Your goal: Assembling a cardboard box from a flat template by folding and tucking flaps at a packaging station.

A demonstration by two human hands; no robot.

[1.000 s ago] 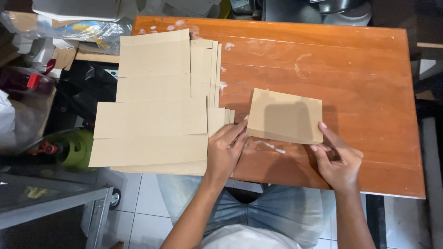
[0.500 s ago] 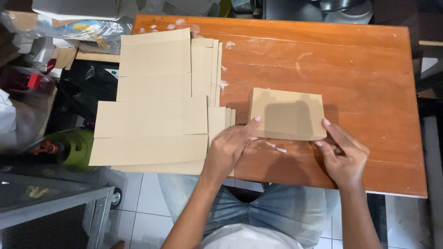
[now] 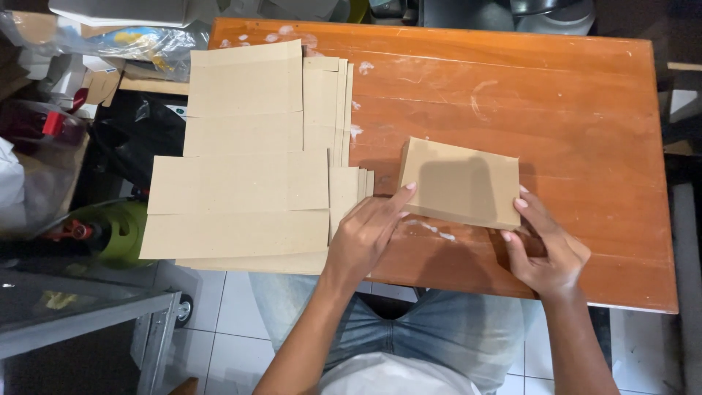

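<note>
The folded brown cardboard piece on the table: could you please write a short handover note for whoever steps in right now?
Left hand: fingers on the near left edge of the folded cardboard piece.
Right hand: fingers on its near right corner.
The piece sits on the wooden table, partly folded.
The stack of flat cardboard blanks lies at the table's left end, unfolded.
Done: first folds. Left: finishing this piece, by the look of it.

Small home workshop: scuffed wooden table (image 3: 556,95), stack of flat cardboard blanks (image 3: 248,161) at left, cluttered boxes and bags (image 3: 80,66) far left, tiled floor (image 3: 219,322).
</note>
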